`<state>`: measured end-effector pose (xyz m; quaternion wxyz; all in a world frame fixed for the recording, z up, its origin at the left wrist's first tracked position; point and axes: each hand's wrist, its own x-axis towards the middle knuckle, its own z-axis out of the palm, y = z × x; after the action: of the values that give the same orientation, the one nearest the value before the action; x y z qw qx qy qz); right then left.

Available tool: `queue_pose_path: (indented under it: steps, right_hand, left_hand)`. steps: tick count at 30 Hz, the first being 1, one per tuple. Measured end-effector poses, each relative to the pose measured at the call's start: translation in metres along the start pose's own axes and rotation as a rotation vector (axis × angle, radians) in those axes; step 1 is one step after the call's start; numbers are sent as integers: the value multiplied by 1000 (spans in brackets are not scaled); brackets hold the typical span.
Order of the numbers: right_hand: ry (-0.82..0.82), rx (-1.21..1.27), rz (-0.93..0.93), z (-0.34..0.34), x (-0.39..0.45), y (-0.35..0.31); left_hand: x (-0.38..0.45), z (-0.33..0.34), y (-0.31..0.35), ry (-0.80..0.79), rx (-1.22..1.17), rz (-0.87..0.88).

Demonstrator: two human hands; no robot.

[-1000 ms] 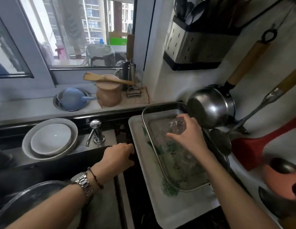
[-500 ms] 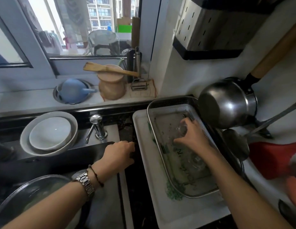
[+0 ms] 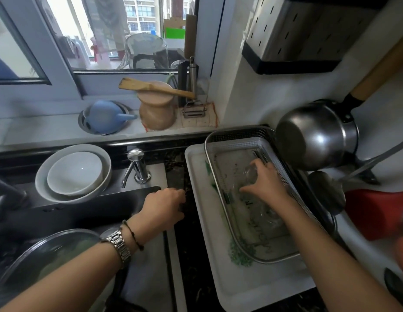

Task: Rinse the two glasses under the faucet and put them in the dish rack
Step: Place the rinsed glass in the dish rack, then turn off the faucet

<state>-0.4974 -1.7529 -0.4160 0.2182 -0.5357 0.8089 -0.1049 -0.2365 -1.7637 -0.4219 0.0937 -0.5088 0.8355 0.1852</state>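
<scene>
My right hand is down inside the metal mesh dish rack, its fingers wrapped over a clear glass near the rack's floor at the far end. A second clear glass lies in the rack closer to me, beside my right wrist. My left hand, with a watch and a cord bracelet on the wrist, rests with curled fingers on the sink's right edge and holds nothing. The chrome spout stands behind the sink, and no water is visible.
The rack sits on a white tray. A steel pot and a ladle hang close on the right. Stacked grey bowls sit behind the sink, and a glass lid lies in the basin.
My right hand has lowered the glass from above the rack down to its floor. My left hand has stayed on the sink edge.
</scene>
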Motion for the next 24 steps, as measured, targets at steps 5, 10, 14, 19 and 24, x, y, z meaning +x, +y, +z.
queue_pose_path:
  steps: [5, 10, 14, 19, 24]
  right_hand:
    - [-16, -71, 14, 2, -1, -3]
    - [-25, -121, 38, 0, -5, -8]
    - [111, -135, -28, -19, -16, -33]
    - [278, -88, -314, -34, -40, -102]
    - [230, 69, -594, -1, -78, -192]
  left_hand:
    - [-9, 0, -5, 15, -25, -3]
    - [-25, -6, -13, 56, -69, 2]
    - [-49, -24, -28, 108, -96, -21]
    - [-90, -47, -54, 216, -113, -84]
    - [-142, -51, -80, 284, -132, -207]
